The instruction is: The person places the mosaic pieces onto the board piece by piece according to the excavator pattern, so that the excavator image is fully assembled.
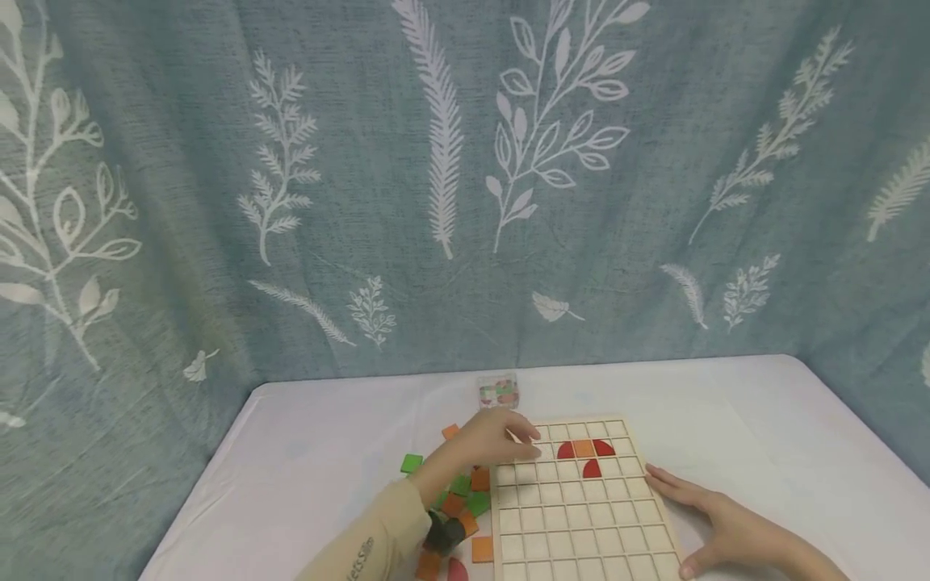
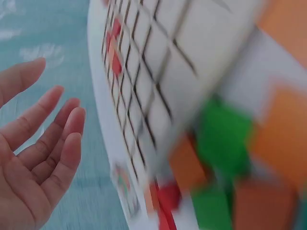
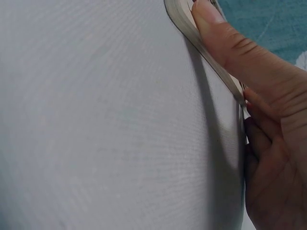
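Observation:
A pale wooden board with a grid of square cells (image 1: 574, 517) lies on the table. In its upper part, an orange square tile (image 1: 584, 449) sits among red rounded-edge tiles (image 1: 592, 469). My left hand (image 1: 494, 436) hovers over the board's upper left side. The left wrist view shows its fingers (image 2: 41, 143) spread, with nothing between them. At the board's right edge rests my right hand (image 1: 715, 524), fingers and thumb touching the side at two separate places. In the right wrist view the thumb (image 3: 240, 48) lies fairly straight along the board's rim.
Left of the board lie loose green tiles (image 1: 411, 463), orange tiles (image 1: 483, 550) and a red tile (image 1: 458, 570), partly covered by my left arm. A clear packet of coloured pieces (image 1: 498, 391) sits behind the board. A patterned curtain (image 1: 450, 202) hangs behind the white table (image 1: 734, 420).

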A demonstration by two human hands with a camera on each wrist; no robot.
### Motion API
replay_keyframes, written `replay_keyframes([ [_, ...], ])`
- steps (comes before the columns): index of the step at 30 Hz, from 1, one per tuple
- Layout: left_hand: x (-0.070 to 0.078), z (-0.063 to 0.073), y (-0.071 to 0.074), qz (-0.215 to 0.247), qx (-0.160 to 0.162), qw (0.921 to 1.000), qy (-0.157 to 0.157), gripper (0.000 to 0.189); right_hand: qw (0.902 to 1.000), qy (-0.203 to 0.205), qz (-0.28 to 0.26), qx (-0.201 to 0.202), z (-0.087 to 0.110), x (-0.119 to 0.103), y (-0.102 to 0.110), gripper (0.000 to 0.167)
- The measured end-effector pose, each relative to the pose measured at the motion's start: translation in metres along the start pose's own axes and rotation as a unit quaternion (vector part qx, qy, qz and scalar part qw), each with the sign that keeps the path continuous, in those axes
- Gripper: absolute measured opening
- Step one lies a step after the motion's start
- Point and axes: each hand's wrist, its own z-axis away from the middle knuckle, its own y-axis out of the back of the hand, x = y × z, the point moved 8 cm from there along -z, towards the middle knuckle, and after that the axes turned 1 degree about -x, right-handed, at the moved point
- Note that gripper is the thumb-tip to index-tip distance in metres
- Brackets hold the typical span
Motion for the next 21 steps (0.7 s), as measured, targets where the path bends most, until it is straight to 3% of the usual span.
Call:
replay_keyframes([
  [5, -0.028, 0.03, 0.033, -0.003, 0.048, 0.9988, 0.012, 0.027, 0.9999, 0.017, -0.002, 0.002, 0.0, -0.003, 0.0, 0.097],
  [10, -0.054, 0.059, 0.056, -0.005, 0.088, 0.9947, 0.054, 0.023, 0.9997, 0.023, -0.004, -0.001, 0.001, -0.004, -0.001, 0.097],
  [17, -0.084, 0.084, 0.068, -0.039, 0.121, 0.9875, 0.092, 0.017, 0.9994, 0.035, -0.006, 0.001, 0.0, -0.006, -0.001, 0.097],
  [21, -0.103, 0.092, 0.069, -0.055, 0.125, 0.9807, 0.14, 0.024, 0.9995, 0.03, -0.008, 0.001, 0.0, -0.007, -0.001, 0.097],
])
